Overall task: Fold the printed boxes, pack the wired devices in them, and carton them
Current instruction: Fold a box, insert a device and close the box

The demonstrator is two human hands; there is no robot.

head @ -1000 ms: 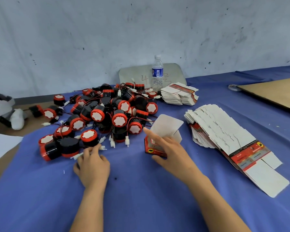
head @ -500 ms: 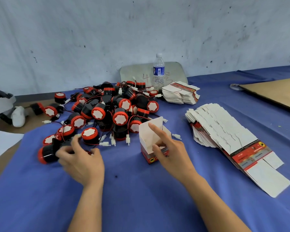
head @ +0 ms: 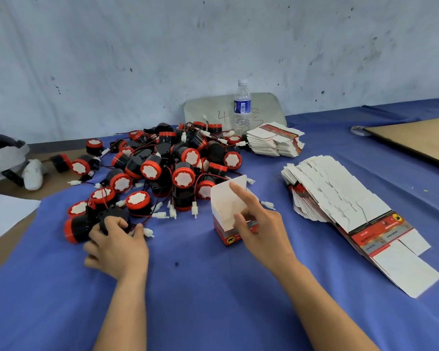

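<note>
A pile of black-and-red wired devices [head: 167, 163] with white connectors covers the blue cloth at centre left. My left hand [head: 117, 244] grips one black device [head: 113, 219] at the pile's near edge, fingers curled over it. A small red printed box [head: 230, 216] stands upright in the middle with its white flaps open. My right hand [head: 261, 224] holds that box, thumb on its near side and index finger stretched over the open top. A long fanned stack of flat printed boxes [head: 340, 203] lies to the right.
A second stack of flat boxes [head: 274, 140] sits behind the pile beside a water bottle [head: 241, 107] and a grey board [head: 208, 110]. Brown cardboard [head: 421, 138] lies at far right. White paper [head: 3, 216] and a dark and white object [head: 8, 158] are at left.
The box went from lying tilted under my right hand to standing upright with its top open. My left hand moved from the cloth up to the pile's edge and closed on a black device.
</note>
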